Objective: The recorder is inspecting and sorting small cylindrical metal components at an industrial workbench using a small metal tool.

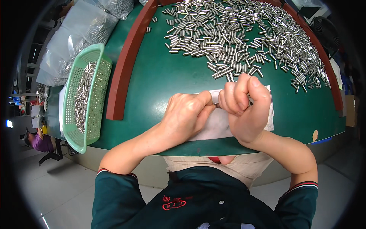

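My left hand (187, 114) is closed, its thumb and forefinger pinched together above a white sheet (219, 124) near the table's front edge. Just to its right, my right hand (248, 108) is curled into a fist with the thumb uppermost. A sliver of something small and dark shows between the two hands, but the fingers hide what it is. Beyond the hands lies a wide spread of short, shiny metal pins (228, 57). Its nearest pins come close to the knuckles of my right hand.
Dark red wooden rails (124, 76) border the green tabletop (148, 76). Left of the rail, a light green perforated basket (91, 126) holds more metal pins. Clear plastic bags (82, 28) of metal parts lie behind it. At far left another person (42, 143) sits in a purple top.
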{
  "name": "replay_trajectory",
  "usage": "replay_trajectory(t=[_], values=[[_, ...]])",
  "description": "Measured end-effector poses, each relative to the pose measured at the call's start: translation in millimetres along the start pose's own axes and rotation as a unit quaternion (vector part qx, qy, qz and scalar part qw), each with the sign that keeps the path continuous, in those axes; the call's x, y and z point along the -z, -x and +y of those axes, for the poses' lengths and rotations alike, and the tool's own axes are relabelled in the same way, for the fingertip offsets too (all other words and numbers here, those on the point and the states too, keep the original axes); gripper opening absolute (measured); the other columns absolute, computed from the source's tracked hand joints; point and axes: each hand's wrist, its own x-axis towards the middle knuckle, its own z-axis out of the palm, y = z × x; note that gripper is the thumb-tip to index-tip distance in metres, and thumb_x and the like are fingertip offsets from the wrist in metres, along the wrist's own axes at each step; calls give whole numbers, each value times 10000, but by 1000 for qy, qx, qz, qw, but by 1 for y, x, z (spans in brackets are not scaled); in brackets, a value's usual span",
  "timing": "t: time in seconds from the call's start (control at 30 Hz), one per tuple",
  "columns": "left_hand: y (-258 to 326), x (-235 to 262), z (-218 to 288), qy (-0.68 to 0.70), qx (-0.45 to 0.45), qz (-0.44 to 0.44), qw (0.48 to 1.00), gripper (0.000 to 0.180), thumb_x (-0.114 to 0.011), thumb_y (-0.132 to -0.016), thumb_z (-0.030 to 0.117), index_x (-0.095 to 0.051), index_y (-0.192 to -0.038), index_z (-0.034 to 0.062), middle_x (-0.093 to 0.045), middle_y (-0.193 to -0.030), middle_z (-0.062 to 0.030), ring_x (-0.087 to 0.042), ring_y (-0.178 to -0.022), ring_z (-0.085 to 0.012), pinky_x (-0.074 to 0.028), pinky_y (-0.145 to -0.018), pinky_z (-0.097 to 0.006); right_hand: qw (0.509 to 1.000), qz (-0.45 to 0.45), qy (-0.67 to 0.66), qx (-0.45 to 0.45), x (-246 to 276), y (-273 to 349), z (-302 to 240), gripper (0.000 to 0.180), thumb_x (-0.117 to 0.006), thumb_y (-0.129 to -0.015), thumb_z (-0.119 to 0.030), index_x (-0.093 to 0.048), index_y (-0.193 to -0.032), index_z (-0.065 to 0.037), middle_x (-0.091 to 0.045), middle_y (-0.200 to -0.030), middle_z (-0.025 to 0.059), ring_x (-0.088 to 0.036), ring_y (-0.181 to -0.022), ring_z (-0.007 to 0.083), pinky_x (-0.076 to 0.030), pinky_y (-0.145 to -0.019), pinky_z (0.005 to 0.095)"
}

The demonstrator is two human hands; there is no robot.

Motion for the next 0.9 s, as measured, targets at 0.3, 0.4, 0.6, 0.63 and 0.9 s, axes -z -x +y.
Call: replay_trajectory(t=[0.3,0.4,0.6,0.63,0.9], values=[[-1,4,2,13,41,-19,999,114,-580,-742,60,-514,-678,-10,-504,-517,-115,-485,-461,-237,-384,-446,-333,996,8,3,-89,-4,-22,-10,331,-355,-850,-202,-307,-545,-83,-277,-462,-13,-219,-399,64,-176,-379,231],[-3,15,-3,247,190,-37,950,143,-552,-830,129,-542,-739,20,-486,-627,39,-418,-576,-26,-340,-498,-191,993,-20,-73,-93,5,-38,-33,319,-309,-852,-263,-277,-570,-117,-238,-429,-24,-166,-374,79,-155,-372,245],[-17,28,-20,714,257,-83,646,107,-518,-870,142,-499,-856,38,-510,-758,-25,-279,-497,-23,-266,-454,-157,980,-113,-98,-134,24,-52,-45,364,-305,-866,-282,-283,-535,-132,-218,-407,-37,-152,-362,74,-151,-376,239],[-20,25,-19,709,273,-76,646,101,-516,-868,122,-513,-882,23,-504,-749,-19,-283,-489,-15,-264,-439,-148,976,-111,-115,-147,28,-52,-42,371,-301,-869,-277,-281,-527,-134,-221,-402,-38,-151,-356,76,-154,-374,239],[-42,15,-18,694,268,-78,663,157,-482,-887,175,-530,-924,30,-560,-764,-38,-343,-508,-31,-302,-460,-162,972,-70,-141,-175,50,-50,-36,379,-297,-877,-282,-281,-527,-138,-228,-403,-36,-168,-361,85,-165,-380,245]])
